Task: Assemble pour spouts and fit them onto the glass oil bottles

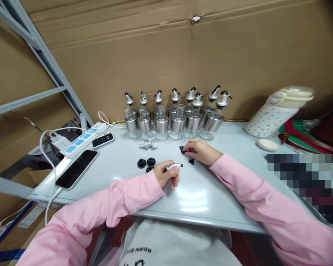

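Observation:
My left hand (166, 174) is closed around a silver bottle pourer spout (174, 166) with a black tip, above the front middle of the table. Fingers bent together, my right hand (203, 151) pinches at small black plastic pieces (181, 149) on the tabletop; its fingertips partly cover them. More tiny black pieces (191, 162) lie just below that hand. Beside my left wrist are black round stoppers (141, 163), one partly hidden by the hand. Several loose silver spouts (148, 143) are heaped behind them.
Glass bottles with steel sleeves (161, 125) stand in rows at the back, several topped with pourers. On the left lie a phone (77, 170), a power strip (84, 139) with cables and a small black-faced device (103, 140). A dotted flask (273, 114) and white oval object (267, 144) are right.

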Available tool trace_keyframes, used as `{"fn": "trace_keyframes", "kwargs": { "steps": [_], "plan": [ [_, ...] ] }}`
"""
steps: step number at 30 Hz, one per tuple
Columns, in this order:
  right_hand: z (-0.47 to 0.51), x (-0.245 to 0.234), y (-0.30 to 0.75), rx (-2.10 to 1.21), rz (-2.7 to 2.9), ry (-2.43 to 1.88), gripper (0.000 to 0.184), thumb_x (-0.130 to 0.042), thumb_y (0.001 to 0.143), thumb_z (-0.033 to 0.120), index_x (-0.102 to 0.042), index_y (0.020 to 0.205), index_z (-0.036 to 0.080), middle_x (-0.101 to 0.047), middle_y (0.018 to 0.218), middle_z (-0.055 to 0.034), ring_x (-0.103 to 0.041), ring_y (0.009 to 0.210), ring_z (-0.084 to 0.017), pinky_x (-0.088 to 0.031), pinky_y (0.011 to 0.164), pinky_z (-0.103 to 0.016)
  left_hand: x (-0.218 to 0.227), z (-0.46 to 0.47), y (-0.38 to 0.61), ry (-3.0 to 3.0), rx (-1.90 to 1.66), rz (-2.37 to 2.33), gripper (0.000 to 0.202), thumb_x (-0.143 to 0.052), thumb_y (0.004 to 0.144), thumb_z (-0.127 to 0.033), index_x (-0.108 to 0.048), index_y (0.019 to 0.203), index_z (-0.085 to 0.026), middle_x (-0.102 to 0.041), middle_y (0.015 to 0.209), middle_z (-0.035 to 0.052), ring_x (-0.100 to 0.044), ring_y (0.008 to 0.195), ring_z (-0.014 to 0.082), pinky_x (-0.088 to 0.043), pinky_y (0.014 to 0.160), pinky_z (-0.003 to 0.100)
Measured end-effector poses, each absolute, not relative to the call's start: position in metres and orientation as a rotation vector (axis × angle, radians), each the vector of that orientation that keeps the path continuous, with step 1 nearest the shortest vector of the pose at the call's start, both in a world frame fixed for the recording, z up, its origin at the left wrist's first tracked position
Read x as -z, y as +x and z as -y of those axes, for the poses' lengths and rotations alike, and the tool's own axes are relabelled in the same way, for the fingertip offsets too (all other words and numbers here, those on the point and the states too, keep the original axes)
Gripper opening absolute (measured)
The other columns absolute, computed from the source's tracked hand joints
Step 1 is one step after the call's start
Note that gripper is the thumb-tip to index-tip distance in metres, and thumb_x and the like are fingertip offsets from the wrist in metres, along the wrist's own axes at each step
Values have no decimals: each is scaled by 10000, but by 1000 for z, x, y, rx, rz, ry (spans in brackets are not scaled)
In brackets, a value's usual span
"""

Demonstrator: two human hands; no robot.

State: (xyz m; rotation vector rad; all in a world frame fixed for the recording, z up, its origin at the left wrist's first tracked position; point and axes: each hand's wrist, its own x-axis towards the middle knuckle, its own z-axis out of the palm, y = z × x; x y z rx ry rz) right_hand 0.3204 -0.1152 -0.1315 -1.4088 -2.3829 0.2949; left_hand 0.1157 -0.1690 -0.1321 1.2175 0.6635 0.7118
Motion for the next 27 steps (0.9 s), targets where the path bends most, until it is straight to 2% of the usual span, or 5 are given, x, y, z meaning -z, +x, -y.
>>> {"fn": "trace_keyframes", "kwargs": {
  "steps": [6, 27],
  "plan": [
    [117, 132, 315, -286, 2380, -1414, 86, -597, 746, 231, -627, 734, 152, -571, 698, -38, -525, 623, -143, -416, 616, -247, 132, 169, 115, 1219, -713, -668, 453, -637, 586, -555, -422, 586, -156, -502, 375, -50, -419, 262, 59, -306, 304, 166],
    [114, 129, 322, -332, 2388, -1449, 113, -563, 750, 217, -625, 687, 148, -607, 692, -56, -530, 604, -144, -412, 618, -249, 132, 169, 115, 1219, -710, -668, 433, -631, 597, -536, -423, 589, -156, -507, 382, -46, -421, 262, 60, -301, 300, 168]
  ]
}}
